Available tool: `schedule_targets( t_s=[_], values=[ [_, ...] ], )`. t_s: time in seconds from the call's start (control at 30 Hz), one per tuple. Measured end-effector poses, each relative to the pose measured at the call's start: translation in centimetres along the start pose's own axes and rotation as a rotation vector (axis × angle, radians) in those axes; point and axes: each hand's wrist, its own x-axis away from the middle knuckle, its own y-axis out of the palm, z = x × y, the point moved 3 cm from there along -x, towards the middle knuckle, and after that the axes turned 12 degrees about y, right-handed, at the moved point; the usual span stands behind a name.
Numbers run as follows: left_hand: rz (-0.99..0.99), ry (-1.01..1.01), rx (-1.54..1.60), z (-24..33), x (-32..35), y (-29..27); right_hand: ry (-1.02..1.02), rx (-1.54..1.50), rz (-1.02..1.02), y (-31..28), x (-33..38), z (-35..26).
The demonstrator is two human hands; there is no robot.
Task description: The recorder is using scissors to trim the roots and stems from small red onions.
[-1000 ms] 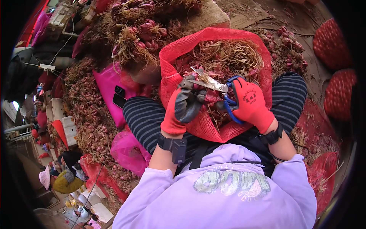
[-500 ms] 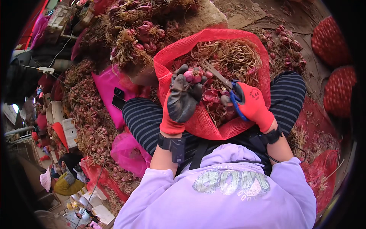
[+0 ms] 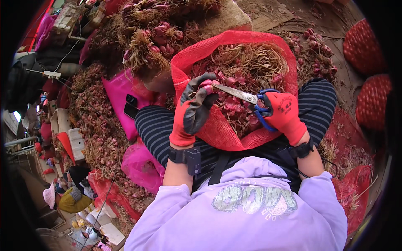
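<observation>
My left hand (image 3: 196,104), in a red glove with a black coated palm, is curled around a few shallots (image 3: 207,86) above the left side of an open red mesh sack (image 3: 234,37). Blue-handled scissors (image 3: 243,95) are in my right hand (image 3: 287,113), which wears the same kind of glove. Their blades point left, with the tips against or just beside the shallots. Inside the sack lie loose shallots and peelings (image 3: 234,111) and a tangle of dry roots (image 3: 255,62). My left fingers partly hide the held shallots. The sack rests between my crossed legs.
Bunched shallots (image 3: 157,39) are heaped at the far left, before a pale block (image 3: 234,14). More shallots (image 3: 98,113) spread along the left. A phone (image 3: 130,109) lies on pink plastic (image 3: 119,94). Full red sacks (image 3: 364,46) stand at the right. Another person (image 3: 75,201) sits far left.
The scissors have swung so their blades point more squarely left and now reach the shallots. My left hand has turned and shifted slightly left, with fewer shallots visible in it.
</observation>
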Motion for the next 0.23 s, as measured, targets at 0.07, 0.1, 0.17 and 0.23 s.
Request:
schedule_targets(
  t_s=[0.07,0.1,0.17,0.23],
  values=[
    [-0.01,-0.003,0.008,-0.1,-0.1,-0.1,0.011,-0.134,-0.049,0.4,0.1,0.1],
    [-0.013,-0.003,0.01,-0.2,-0.2,0.1,0.02,-0.269,-0.099,0.6,0.1,0.1],
    [-0.022,0.122,-0.051,-0.1,-0.2,0.6,0.099,-0.426,-0.176,1.0,0.1,-0.2],
    [-0.038,0.169,-0.154,0.2,-0.2,1.2,0.246,-0.539,-0.245,1.6,-0.1,0.1]
  ],
)
